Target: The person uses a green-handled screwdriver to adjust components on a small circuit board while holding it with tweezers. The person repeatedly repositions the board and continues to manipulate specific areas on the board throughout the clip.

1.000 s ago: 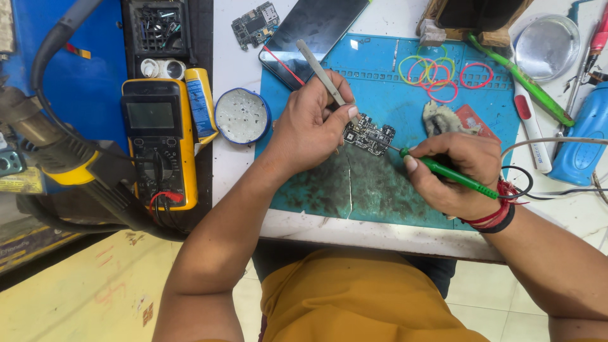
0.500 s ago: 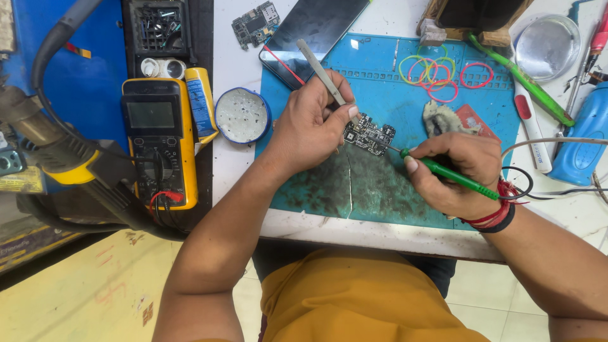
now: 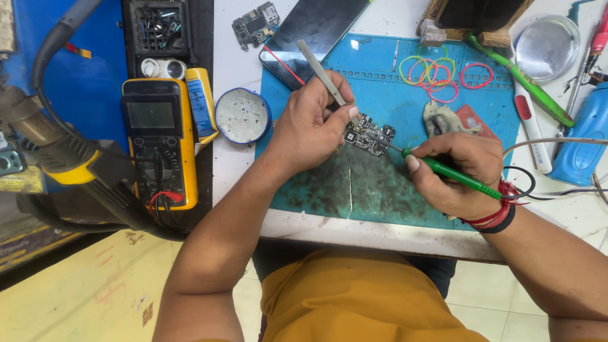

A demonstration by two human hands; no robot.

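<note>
The person's right hand point(image 3: 459, 174) grips a green-handled soldering iron point(image 3: 451, 171) like a pen, fingers closed around the handle, with the thin metal tip pointing left and reaching the right edge of a small dark circuit board point(image 3: 369, 134). Red thread and a dark band circle that wrist. The left hand point(image 3: 313, 123) is closed around a pair of metal tweezers point(image 3: 322, 73), thumb and fingers pinching the shaft; the tweezers' lower end comes down at the board's left edge, though the tips themselves are hidden by the thumb. The board lies flat on a blue-green work mat point(image 3: 380, 190), near its middle, between the two hands; the mat is worn and stained dark just in front of it.

Left of the mat, a round tin of whitish paste point(image 3: 242, 116) sits on the white bench, and beyond it a yellow multimeter point(image 3: 158, 139) with a grey screen. Farther back on the mat lie several coloured rubber bands point(image 3: 437, 69), and a dark phone point(image 3: 313, 31) rests at an angle across the mat's far left corner, with another small circuit board point(image 3: 255, 22) beside it. At the far right stand a blue plastic bottle point(image 3: 582, 145) and a shiny metal dish point(image 3: 548, 47).
</note>
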